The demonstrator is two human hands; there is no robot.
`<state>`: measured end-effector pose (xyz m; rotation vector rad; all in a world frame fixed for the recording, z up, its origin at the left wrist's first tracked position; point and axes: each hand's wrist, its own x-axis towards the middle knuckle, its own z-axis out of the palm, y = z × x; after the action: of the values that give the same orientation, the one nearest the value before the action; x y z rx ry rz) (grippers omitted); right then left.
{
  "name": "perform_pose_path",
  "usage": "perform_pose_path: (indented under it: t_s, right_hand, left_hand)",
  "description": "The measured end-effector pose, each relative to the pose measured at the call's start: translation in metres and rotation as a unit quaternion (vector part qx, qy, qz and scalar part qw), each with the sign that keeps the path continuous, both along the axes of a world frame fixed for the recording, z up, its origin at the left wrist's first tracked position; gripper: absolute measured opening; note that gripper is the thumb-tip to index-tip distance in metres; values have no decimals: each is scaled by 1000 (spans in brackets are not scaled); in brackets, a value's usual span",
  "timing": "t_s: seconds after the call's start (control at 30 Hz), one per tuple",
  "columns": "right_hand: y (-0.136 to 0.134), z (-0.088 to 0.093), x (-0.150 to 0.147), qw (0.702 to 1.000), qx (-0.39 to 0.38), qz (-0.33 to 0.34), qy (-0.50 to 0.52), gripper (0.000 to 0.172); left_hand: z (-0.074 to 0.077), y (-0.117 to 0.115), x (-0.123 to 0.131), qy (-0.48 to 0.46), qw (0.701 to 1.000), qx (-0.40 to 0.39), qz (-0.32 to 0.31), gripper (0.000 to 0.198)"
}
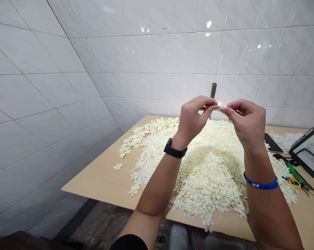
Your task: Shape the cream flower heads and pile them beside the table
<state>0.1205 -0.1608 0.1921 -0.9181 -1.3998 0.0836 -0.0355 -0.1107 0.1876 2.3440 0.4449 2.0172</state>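
Observation:
Raised over the table, my left hand (194, 116) and my right hand (247, 119) pinch a small pale artificial flower (220, 105) between thumbs and forefingers, one hand at each side of it. The fingers cover part of the flower. Beneath both hands spreads a large heap of white-yellow artificial flowers (211, 177), each with several rounded petals. One single flower (118, 166) lies apart on the left.
The wooden table (99, 177) meets a tiled wall (157, 55). A metal bar (213, 91) stands upright behind my hands. On the right are a dark phone (273, 143), a dark-edged case (311, 149), white scraps (287, 139) and a green-handled tool (294, 172).

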Motion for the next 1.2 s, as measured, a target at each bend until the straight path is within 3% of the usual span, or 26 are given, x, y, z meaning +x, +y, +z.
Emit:
perform_pose_path:
  t_s: [0.13,0.3,0.6,0.87,1.0,1.1,1.2]
  right_hand:
    - [3,-1,5,1000,9,16,3,12]
    - [7,-2,13,1000,-4,-17,2,12]
    - [8,-2,15,1000,-17,18,9,11]
    - [13,-5,18,1000,-15,13,-6,27]
    - [13,-6,18,996,-49,-60,-36,39]
    - [9,-4,16,985,-79,-130,-81,28]
    - [1,0,13,991,-41,-101,-71,10]
  left_hand:
    - [1,2,-3,-14,1000,-5,0,7]
    - [2,3,-7,-21,999,-25,0,9]
    - [1,3,-6,-17,999,-24,-13,8]
    - [1,4,-7,-15,1000,-26,-6,7]
    - [1,3,-7,-10,1000,-26,-7,7]
    - [1,4,-7,-11,1000,-19,-14,7]
    - [1,4,-7,-8,1000,-18,-17,6]
